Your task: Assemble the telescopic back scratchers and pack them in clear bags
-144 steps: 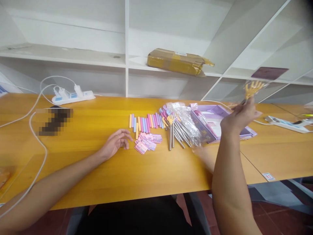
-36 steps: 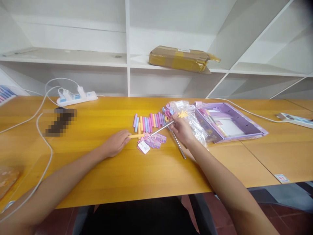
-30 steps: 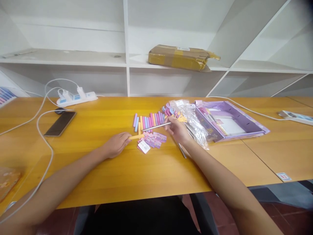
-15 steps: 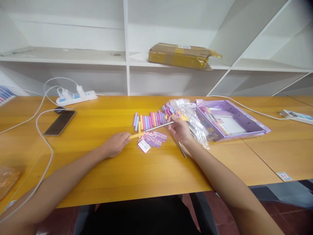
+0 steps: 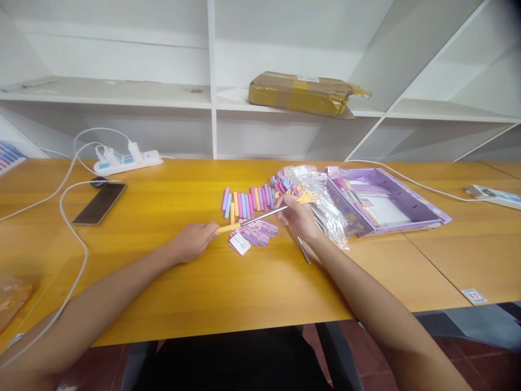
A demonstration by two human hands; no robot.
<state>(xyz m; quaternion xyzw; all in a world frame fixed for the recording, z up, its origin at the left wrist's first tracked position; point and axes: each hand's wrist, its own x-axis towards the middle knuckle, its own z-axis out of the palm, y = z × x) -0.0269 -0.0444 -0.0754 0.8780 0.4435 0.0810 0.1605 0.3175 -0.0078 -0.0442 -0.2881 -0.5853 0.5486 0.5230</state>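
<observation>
My left hand (image 5: 198,240) is closed on a yellow handle (image 5: 228,228) that meets the end of a thin metal rod (image 5: 266,214). My right hand (image 5: 299,216) pinches the rod near its other end, where a yellow hand-shaped piece (image 5: 306,197) shows beyond the fingers. Behind lies a row of pink, purple, blue and yellow handles (image 5: 247,202). Small purple cards (image 5: 256,233) and a white label (image 5: 240,244) lie just below the rod. More hand-shaped pieces (image 5: 280,182) are piled by my right hand, and another metal rod (image 5: 303,250) lies under it.
Clear plastic wrapping (image 5: 331,212) lies beside a purple box (image 5: 439,219) at the right. At the left are a phone (image 5: 100,204), cables and a white power strip (image 5: 142,160). Another strip (image 5: 499,196) lies far right. A taped parcel (image 5: 299,95) rests on the shelf.
The rod's end and the yellow handle now line up closely, where the rod's tip was beside the handle's end before. My right hand has shifted slightly, and the yellow hand-shaped piece shows more clearly.
</observation>
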